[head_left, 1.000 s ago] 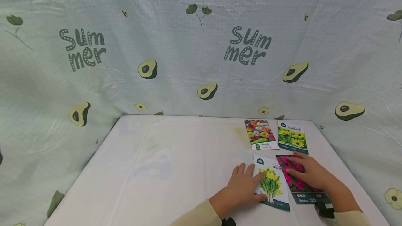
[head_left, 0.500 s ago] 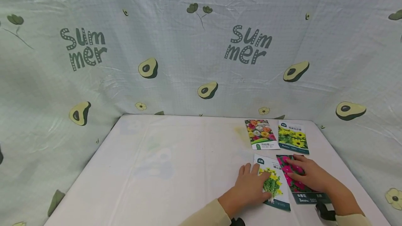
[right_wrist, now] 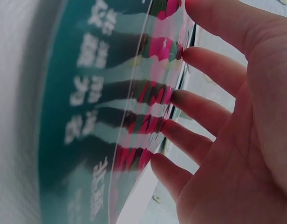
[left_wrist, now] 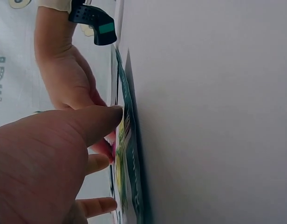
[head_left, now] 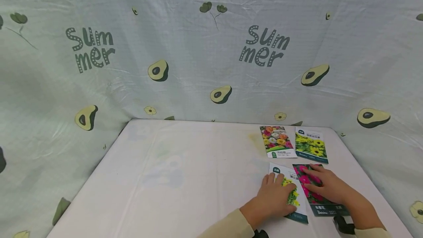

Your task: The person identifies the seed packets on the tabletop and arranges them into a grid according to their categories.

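Observation:
My left hand (head_left: 272, 197) rests with fingers spread on a white seed packet (head_left: 301, 214) printed with yellow flowers. In the left wrist view the thumb and fingertips touch the face of that packet (left_wrist: 126, 140), which lies flat. To its right, my right hand (head_left: 330, 184) lies over a seed packet with magenta flowers (head_left: 305, 186) and a dark green band. The right wrist view shows the fingertips (right_wrist: 174, 95) on its glossy, reflecting surface (right_wrist: 87, 121), the palm raised off it. Parts of both packets are hidden under the hands.
Behind the hands lie two more packets, one with mixed-colour blooms (head_left: 277, 142) and one with yellow daisy-like flowers (head_left: 310, 146). A white-covered table (head_left: 185, 179) stretches left. A curtain (head_left: 185, 47) with avocado prints hangs along the back and sides.
My left hand has slid to the right across the yellow-flower packet, covering more of its picture. My right hand stays on the magenta packet. The head view has shifted slightly.

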Demonstrator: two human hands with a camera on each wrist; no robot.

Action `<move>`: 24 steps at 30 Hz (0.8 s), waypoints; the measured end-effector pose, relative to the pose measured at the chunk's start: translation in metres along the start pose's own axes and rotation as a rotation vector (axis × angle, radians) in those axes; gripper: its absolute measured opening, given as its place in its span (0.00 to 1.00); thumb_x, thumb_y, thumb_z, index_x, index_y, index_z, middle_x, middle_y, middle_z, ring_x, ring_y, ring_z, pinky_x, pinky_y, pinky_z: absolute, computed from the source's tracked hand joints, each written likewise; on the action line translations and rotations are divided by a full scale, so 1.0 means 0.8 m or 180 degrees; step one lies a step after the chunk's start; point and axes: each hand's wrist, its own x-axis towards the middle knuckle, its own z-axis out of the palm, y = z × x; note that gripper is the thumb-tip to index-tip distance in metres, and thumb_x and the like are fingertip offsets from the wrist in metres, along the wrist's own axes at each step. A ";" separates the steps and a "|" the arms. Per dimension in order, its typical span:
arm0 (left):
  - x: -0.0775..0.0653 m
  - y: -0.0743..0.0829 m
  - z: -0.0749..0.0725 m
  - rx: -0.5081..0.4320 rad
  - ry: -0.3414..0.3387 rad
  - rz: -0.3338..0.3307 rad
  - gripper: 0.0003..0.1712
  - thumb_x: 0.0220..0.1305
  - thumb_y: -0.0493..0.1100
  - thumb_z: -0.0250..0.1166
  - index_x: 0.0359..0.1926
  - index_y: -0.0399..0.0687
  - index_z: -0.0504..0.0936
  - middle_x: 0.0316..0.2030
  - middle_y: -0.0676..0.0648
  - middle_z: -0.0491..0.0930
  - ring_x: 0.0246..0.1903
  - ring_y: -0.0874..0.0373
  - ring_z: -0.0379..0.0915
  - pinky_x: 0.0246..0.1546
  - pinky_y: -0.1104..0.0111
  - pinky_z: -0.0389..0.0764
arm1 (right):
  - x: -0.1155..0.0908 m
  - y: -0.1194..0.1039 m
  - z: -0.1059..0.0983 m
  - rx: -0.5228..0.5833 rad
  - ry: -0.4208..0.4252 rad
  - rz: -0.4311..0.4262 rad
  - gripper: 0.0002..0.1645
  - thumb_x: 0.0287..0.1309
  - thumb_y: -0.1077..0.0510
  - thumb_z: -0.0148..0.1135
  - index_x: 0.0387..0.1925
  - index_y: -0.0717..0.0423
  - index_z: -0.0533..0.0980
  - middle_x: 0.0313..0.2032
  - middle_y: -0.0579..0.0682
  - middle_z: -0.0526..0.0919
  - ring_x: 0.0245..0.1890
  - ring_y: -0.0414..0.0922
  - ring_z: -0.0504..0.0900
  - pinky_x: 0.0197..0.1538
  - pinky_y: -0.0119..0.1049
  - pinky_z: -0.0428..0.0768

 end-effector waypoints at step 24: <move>0.018 0.024 0.001 0.0026 -0.0168 -0.0058 0.35 0.65 0.76 0.57 0.71 0.81 0.67 0.76 0.62 0.57 0.78 0.56 0.52 0.77 0.55 0.57 | 0.002 -0.010 -0.005 -0.0145 -0.0004 -0.0007 0.46 0.57 0.35 0.71 0.71 0.53 0.72 0.69 0.77 0.65 0.65 0.80 0.63 0.55 0.75 0.72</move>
